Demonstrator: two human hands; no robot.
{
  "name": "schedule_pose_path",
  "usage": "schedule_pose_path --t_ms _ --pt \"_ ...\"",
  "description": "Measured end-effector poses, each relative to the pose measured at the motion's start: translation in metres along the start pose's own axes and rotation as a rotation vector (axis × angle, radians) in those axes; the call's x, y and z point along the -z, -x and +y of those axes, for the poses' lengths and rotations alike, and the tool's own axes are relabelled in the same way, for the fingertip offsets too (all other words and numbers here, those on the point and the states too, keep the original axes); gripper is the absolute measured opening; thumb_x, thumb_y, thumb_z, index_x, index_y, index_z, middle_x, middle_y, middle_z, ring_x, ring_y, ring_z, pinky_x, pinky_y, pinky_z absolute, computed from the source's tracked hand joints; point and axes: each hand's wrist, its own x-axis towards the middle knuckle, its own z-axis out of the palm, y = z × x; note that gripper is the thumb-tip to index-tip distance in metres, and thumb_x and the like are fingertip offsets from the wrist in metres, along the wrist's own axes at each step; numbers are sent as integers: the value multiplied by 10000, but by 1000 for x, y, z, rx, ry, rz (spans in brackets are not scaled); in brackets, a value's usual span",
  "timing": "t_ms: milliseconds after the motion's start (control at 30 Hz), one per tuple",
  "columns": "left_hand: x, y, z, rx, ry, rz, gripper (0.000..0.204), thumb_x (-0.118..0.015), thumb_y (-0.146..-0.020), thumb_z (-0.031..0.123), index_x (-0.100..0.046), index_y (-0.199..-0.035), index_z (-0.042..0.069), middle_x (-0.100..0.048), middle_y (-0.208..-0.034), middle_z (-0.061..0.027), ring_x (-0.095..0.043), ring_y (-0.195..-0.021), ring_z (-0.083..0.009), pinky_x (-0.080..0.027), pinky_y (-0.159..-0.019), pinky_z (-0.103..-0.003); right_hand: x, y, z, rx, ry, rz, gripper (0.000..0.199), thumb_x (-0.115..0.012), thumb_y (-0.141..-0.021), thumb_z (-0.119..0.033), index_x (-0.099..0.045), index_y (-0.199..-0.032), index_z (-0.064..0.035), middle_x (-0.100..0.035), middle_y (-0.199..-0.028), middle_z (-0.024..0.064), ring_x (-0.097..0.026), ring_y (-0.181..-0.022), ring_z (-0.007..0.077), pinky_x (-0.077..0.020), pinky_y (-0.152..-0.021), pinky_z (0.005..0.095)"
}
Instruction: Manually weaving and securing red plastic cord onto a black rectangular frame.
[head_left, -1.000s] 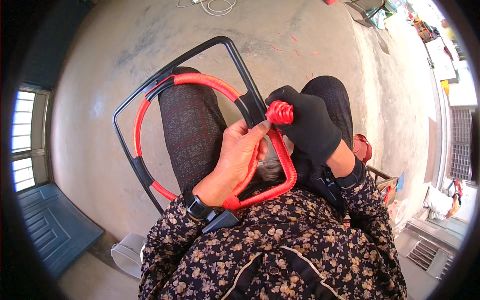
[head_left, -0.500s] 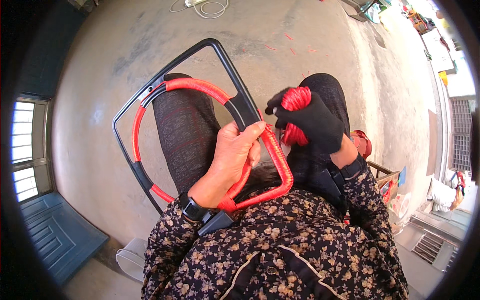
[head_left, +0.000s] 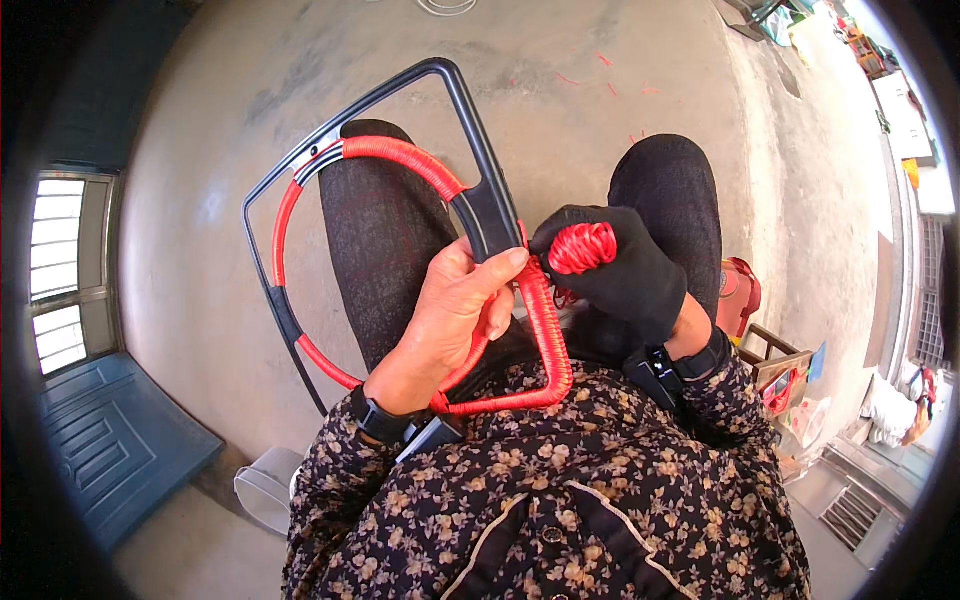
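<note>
My bare left hand (head_left: 455, 320) closes its grip around the black metal frame (head_left: 487, 205) lying across my lap, thumb pressed on its unwrapped bar just beside the red cord wrapping (head_left: 545, 315). My gloved right hand (head_left: 625, 275) grips a small bundle of red cord (head_left: 582, 247), held just right of the frame, above my right knee over the concrete floor (head_left: 560, 70)

Bare concrete floor (head_left: 600, 60) ahead lay open; black frame (head_left: 470, 130) spanned lap; red stool (head_left: 738, 292) crowded right knee (head_left: 668, 180).
</note>
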Motion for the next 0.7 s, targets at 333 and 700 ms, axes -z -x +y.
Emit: schedule_pose_path --t_ms 333,700 --pt "0 -8 -13 90 -34 46 139 -637 -883 175 -566 -897 56 -449 -521 43 -358 -334 -45 -263 -316 -220 -4 9 18 -156 133 33 190 -682 -768 -140 -610 -892 -16 -623 -709 95 -610 -673 145 -482 -624 315" --pt "6 -15 3 -5 -138 92 109 -614 -869 148 -522 -903 99 -471 -549 37 -345 -314 -53 -255 -294 -221 103 72 55 -48 -529 823 279 -554 -894 -114 -543 -1160 -31 -611 -1029 95 -620 -835 156 -509 -706 332"
